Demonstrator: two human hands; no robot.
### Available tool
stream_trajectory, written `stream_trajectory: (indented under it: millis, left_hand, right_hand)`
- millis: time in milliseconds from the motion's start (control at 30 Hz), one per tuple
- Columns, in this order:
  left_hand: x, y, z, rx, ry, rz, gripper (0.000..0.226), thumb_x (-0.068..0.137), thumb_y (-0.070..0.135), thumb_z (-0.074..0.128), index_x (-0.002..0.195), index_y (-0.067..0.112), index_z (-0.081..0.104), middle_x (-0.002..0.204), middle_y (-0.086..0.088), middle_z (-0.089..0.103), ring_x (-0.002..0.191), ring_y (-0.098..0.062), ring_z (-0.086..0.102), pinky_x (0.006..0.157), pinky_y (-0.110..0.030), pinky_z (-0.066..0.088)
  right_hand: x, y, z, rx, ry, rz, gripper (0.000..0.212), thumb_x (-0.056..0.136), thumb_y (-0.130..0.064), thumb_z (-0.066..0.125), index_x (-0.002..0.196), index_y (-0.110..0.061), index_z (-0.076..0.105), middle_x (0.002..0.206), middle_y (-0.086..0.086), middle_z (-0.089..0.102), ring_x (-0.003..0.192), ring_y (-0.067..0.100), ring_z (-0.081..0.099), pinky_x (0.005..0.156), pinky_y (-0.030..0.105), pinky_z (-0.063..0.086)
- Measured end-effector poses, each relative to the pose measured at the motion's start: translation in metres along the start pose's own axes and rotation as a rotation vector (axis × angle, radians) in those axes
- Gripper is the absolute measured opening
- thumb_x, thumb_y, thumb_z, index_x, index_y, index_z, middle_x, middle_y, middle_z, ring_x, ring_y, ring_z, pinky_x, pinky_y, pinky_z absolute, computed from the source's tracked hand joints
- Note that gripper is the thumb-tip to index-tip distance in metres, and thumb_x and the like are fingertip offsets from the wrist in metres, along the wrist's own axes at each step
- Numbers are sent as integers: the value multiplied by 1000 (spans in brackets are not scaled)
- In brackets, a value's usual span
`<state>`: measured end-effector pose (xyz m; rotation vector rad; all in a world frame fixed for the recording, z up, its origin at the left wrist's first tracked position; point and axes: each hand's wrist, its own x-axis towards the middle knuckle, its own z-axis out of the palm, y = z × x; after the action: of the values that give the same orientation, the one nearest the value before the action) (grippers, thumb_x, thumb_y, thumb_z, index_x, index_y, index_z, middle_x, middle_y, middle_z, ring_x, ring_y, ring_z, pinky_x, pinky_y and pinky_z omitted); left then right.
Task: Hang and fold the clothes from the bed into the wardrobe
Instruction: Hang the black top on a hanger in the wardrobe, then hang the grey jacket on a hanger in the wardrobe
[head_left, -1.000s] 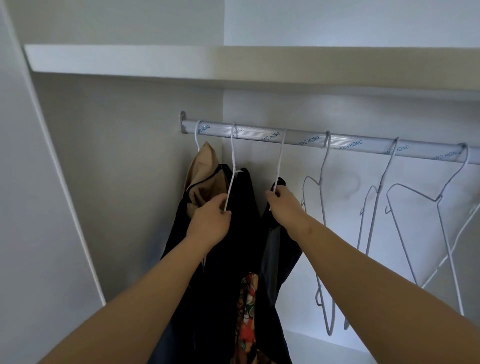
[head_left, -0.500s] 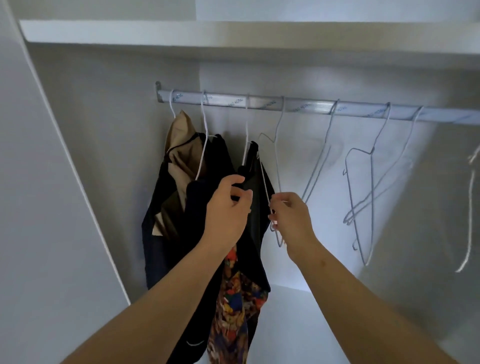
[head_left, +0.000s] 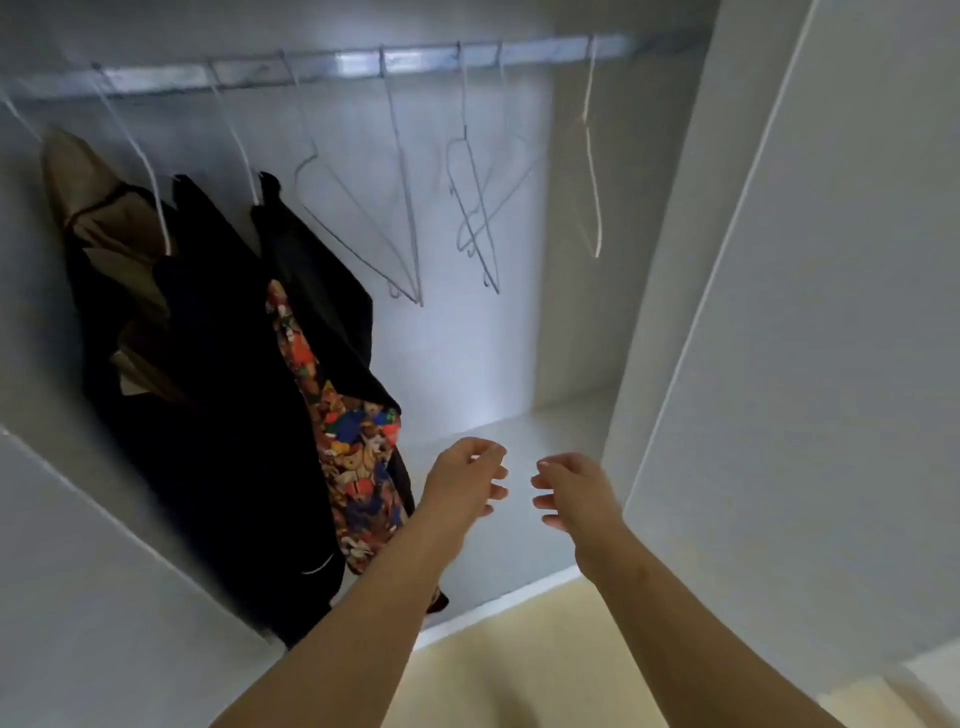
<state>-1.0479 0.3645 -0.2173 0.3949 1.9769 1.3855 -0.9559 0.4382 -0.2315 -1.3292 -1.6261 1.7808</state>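
Overall, only the head view was supplied. A silver metal hanging rail (head_left: 363, 65) ran across the top of the white wardrobe (head_left: 467, 353) and served as the reference for every position noted.

Under the rail's left end hung a tan fabric garment (head_left: 88, 192). Just right of it along the rail hung a long black garment (head_left: 218, 364), then a second black garment (head_left: 317, 280), with a multicoloured patterned cloth (head_left: 353, 447) showing between the two. White wire hooks carried them. Whether the patterned cloth had a hanger of its own could not be told. Under the rail's middle and right stretch hung several empty thin wire hangers (head_left: 363, 228), some overlapping.

Well below the rail's middle, before the wardrobe's white bottom panel (head_left: 493, 431), the left hand (head_left: 462, 483) and the right hand (head_left: 576, 493) were near each other but apart. The fingers of both were loosely curled, and both hands were empty and touching nothing.

The bed and any clothes on it were out of view, so the remaining work could not be gauged.

Assessment: the hung clothes appeared soft, limp and light. They would likely slide on thin wire unless seated at both shoulders. An empty hanger was judged light, springy, easily bent and apt to snag its neighbour. The best hold would be at the neck just below the hook, lifting straight off the rail. A garment would be best taken at the collar or shoulder seams.
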Motion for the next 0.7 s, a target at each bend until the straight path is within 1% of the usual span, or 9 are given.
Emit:
stream_trajectory:
  millis: [100,200,267,333,433,533,633,700]
  left_hand:
    - [-39,-44,19,80,-137,-72,10,92,24,53,82,25,57,78,2,62,61,-10,59,52,-21,40]
    - [-90,-82,42,163,-282,-140,10,90,20,53,82,22,58,77,2,62,60,-11,58,54,-22,41]
    - [-126,-102,59,232,-367,-144,10,90,19,52,83,21,59,76,2,61,61,-11,58,56,-22,41]
    - [-161,-117,80,289,-446,-126,11,90,19,51,84,20,59,75,3,60,61,-11,57,56,-22,41]
    - [-217,-136,116,388,-575,-78,11,90,20,50,86,20,60,76,3,60,62,-12,58,57,-22,42]
    - [-283,-158,155,469,-699,-13,11,90,21,50,84,22,59,76,3,61,61,-11,58,56,-22,42]
    - [-371,-190,196,552,-872,28,10,91,20,51,84,22,57,74,4,60,61,-11,57,56,-22,41]
    - [-439,-217,223,599,-993,33,12,91,19,51,80,22,55,72,4,58,60,-12,56,56,-22,39]
  right_hand:
    - [-52,56,-23,72,75,147,13,93,-14,47,82,-16,54,77,1,59,64,15,54,58,24,43]
    - [-112,108,-53,147,179,279,15,92,-11,46,79,-13,53,74,1,56,58,15,50,52,22,38]
    - [-153,137,-78,195,280,334,16,92,-9,46,77,-13,51,71,1,55,55,14,49,50,21,36]
    - [-192,165,-105,264,389,380,15,92,-8,45,78,-13,50,71,2,53,54,15,48,51,21,35]
    - [-255,202,-142,354,513,417,13,92,-9,46,80,-12,50,71,2,53,55,15,47,53,22,36]
    - [-327,238,-181,427,645,421,14,92,-11,48,79,-14,53,72,0,55,56,14,50,54,23,38]
    - [-415,281,-221,491,789,430,13,92,-13,48,81,-15,55,74,0,57,57,14,51,54,23,39]
    - [-484,317,-248,547,900,436,13,92,-14,48,81,-15,56,74,-1,57,57,13,51,54,22,39]
